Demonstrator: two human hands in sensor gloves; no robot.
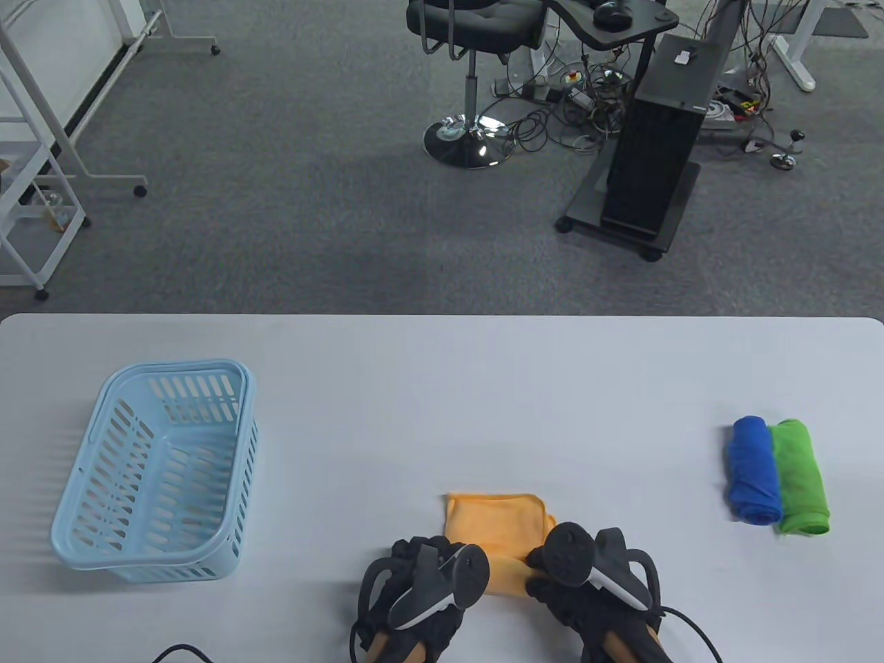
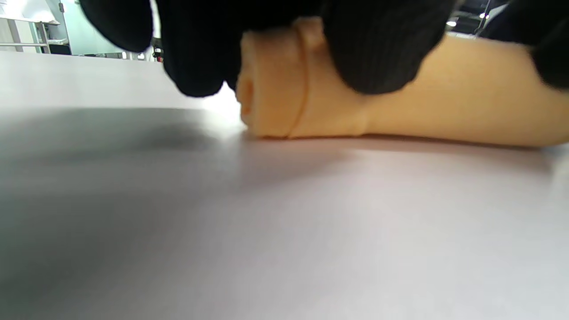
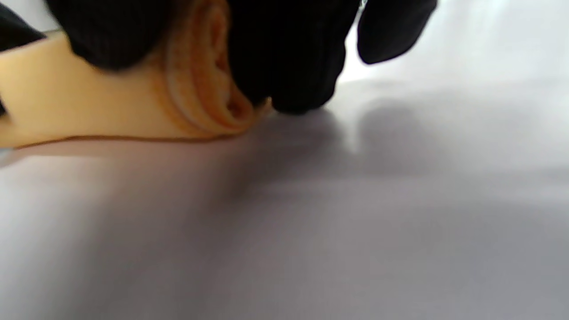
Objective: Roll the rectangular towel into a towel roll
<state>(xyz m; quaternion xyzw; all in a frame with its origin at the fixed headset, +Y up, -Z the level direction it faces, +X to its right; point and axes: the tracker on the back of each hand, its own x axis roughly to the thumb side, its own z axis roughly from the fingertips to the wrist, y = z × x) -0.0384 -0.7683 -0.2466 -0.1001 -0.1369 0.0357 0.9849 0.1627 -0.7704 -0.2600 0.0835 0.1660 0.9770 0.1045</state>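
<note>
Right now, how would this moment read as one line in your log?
stage: rolling | orange towel: near end rolled | left hand, right hand: both on roll | far part flat

White table (image 1: pixel 428 387) bears a blue basket (image 1: pixel 157 476), orange towel (image 1: pixel 494 528), blue roll (image 1: pixel 753 469) and green roll (image 1: pixel 800 476)

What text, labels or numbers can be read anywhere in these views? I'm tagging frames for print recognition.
No text can be read in any view.
Orange towel: no tag or print shows.
Blue basket: plain, no label shows.
Blue towel roll and green towel roll: no visible tags.
Black cabinet on the floor behind: a small white label on top, too small to read.
Both wrist views: blurred, only towel, table and fingers.
</note>
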